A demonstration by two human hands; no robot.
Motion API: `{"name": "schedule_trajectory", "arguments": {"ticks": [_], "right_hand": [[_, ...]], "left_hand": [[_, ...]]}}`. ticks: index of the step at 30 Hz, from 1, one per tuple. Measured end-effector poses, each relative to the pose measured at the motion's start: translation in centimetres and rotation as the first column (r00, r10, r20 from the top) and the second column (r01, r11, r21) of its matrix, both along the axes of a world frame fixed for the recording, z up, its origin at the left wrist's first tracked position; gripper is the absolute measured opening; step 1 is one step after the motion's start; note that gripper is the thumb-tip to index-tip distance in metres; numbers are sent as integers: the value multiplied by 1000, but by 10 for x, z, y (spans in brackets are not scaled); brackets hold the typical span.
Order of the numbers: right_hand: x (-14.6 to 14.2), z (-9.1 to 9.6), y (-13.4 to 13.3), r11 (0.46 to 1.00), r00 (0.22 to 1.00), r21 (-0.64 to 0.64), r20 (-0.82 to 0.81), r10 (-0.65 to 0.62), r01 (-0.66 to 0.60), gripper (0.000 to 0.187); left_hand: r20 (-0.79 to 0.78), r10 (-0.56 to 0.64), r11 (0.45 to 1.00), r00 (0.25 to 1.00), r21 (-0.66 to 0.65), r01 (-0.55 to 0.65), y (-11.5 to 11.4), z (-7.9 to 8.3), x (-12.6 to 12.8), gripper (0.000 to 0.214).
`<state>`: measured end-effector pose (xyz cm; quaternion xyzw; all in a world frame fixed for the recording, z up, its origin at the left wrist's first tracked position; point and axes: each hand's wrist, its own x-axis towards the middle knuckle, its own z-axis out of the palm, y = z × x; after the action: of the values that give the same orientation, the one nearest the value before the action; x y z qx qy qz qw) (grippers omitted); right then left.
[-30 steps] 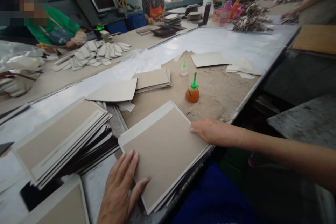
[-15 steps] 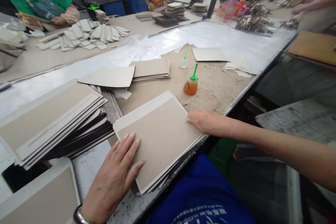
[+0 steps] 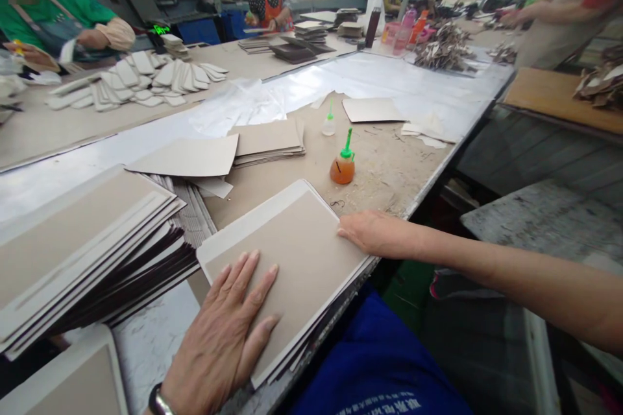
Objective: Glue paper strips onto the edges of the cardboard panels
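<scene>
A flat beige panel with a pale border (image 3: 296,253) lies on top of a few similar sheets at the table's front edge. My left hand (image 3: 228,324) rests flat on its left part, fingers spread and thumb apart. At the panel's right edge, my right hand (image 3: 372,233) is closed with the fingers curled against the side; the fingertips are partly hidden. Just beyond the panel stands a small squeeze bottle of orange liquid with a green nozzle (image 3: 342,168). A smaller clear bottle with a green tip (image 3: 329,123) is behind it.
On the left is a thick stack of bordered panels (image 3: 87,227), with another panel (image 3: 73,382) below it. Beige sheets (image 3: 267,141) lie farther back. Across the table, a person in green (image 3: 63,13) handles pale pieces near a heap (image 3: 141,78). Other people are farther off.
My left hand has slid a little farther right over the panel. My right hand stays at the panel's right edge. The whole view has shifted slightly.
</scene>
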<state>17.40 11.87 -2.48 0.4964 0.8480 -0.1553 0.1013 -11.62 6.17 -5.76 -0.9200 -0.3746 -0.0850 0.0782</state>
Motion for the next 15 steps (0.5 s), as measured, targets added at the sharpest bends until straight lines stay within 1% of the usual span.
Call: {"name": "schedule_trajectory", "arguments": {"ticks": [4, 10, 12, 15], "right_hand": [[0, 1, 0, 998, 999, 32, 25, 45, -46, 32], [-3, 3, -1, 999, 999, -33, 25, -31, 32, 29], [-3, 2, 0, 998, 998, -28, 37, -48, 49, 29], [-1, -3, 1, 999, 998, -4, 41, -37, 38, 30]], "left_hand": [[-4, -12, 1000, 1000, 25, 12, -1, -2, 0, 60], [-7, -5, 999, 1000, -31, 5, -2, -1, -1, 59], [-11, 3, 999, 1000, -52, -4, -3, 0, 0, 59], [-10, 22, 995, 1000, -94, -23, -4, 1, 0, 57]]}}
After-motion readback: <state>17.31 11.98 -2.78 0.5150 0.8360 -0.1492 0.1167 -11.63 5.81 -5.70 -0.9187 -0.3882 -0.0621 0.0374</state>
